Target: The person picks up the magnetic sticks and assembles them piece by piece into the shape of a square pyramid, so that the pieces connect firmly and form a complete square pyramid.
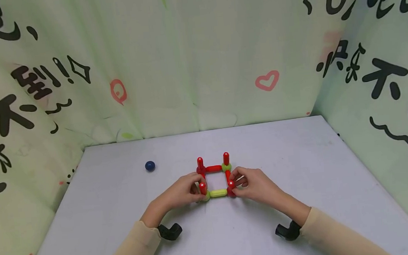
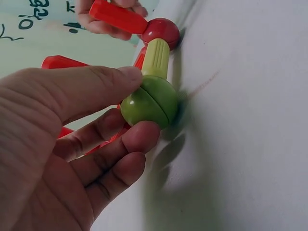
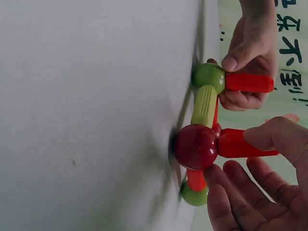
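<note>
On the table stands a square frame of toy building rods and balls, with red rods upright at its corners. A yellow-green rod [image 1: 218, 193] forms the near side, and a red rod [image 1: 213, 168] the far side. My left hand [image 1: 187, 191] pinches the green ball [image 2: 149, 103] at the near left corner between thumb and fingertips. At the near right corner my right hand [image 1: 253, 186] holds the upright red rod [image 3: 233, 143], thumb along it, with fingertips right by the dark red ball [image 3: 195, 147]. Parts of the left upright rod are hidden behind my fingers.
A loose dark blue ball [image 1: 150, 166] lies on the white table [image 1: 286, 148] to the left behind the frame. Pale green curtains [image 1: 191, 64] with black writing hang at the back and both sides. A black wrist-worn device [image 1: 288, 231] juts from each sleeve.
</note>
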Available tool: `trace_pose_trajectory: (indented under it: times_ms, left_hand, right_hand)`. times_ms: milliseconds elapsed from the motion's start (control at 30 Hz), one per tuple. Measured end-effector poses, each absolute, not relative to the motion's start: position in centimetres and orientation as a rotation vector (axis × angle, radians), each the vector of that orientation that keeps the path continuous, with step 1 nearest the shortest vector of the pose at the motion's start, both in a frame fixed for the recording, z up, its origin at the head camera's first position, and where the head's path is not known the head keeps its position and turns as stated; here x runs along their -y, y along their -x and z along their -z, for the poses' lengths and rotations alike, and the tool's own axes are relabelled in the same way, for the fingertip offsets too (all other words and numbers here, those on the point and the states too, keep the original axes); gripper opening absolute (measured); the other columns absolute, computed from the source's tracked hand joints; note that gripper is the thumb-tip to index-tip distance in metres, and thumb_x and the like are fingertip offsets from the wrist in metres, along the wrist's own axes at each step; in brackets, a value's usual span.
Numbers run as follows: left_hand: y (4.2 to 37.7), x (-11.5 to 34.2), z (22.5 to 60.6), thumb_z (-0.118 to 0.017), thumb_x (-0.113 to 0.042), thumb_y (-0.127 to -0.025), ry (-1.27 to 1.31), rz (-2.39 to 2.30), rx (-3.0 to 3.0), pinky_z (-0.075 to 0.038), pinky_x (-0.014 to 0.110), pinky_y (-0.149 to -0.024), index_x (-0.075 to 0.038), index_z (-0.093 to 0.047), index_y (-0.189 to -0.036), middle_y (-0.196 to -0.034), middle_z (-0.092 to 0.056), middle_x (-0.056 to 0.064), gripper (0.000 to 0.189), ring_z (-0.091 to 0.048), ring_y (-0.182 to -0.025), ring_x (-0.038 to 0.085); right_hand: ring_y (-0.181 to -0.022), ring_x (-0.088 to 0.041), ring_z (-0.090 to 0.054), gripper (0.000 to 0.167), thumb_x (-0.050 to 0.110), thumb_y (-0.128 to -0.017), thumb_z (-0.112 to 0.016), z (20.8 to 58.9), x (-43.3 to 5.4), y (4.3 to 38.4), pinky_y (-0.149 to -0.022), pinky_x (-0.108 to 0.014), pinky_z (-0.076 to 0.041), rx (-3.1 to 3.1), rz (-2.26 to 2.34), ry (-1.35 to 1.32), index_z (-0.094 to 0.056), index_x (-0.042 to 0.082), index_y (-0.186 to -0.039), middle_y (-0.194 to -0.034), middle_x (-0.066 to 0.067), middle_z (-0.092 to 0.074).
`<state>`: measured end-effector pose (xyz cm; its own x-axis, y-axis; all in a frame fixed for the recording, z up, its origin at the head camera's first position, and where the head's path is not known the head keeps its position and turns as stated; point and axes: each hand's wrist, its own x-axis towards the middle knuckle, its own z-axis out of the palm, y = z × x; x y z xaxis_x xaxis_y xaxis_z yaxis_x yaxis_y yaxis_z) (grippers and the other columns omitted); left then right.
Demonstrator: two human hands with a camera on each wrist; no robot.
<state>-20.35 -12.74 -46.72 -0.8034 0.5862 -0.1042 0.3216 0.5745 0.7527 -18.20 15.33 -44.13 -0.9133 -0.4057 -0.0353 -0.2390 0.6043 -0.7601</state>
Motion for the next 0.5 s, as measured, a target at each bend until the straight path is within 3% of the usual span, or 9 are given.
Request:
trace_pose_trajectory:
  times_ms: [200,500]
  left_hand:
    - [20.2,13.5,47.0,-0.083,-0.019,-0.088,-0.729,-1.182,-2.433,-0.052,0.026,-0.069,-0.021,-0.064,-0.109,-0.091,-0.063,-0.002,0.029,-0.06,-0.077,0.012]
    - [20.3,13.1,47.0,-0.079,-0.015,-0.092,-0.778,-1.269,-2.406,-0.049,0.024,-0.068,-0.016,-0.066,-0.11,-0.09,-0.064,-0.003,0.022,-0.059,-0.079,0.013]
  right_hand:
    - [-0.097,-0.017,-0.074,0.024,0.012,-0.088,-0.081,44.8,-15.3,18.0,-0.086,-0.035,-0.06,-2.654,1.193,0.563,-0.07,0.015,-0.109,-0.101,0.005,-0.074]
    - [-0.093,-0.013,-0.073,0.016,0.013,-0.09,-0.08,45.4,-15.0,18.0,-0.08,-0.025,-0.06,-2.679,1.255,0.575,-0.071,0.016,-0.103,-0.095,0.006,-0.075]
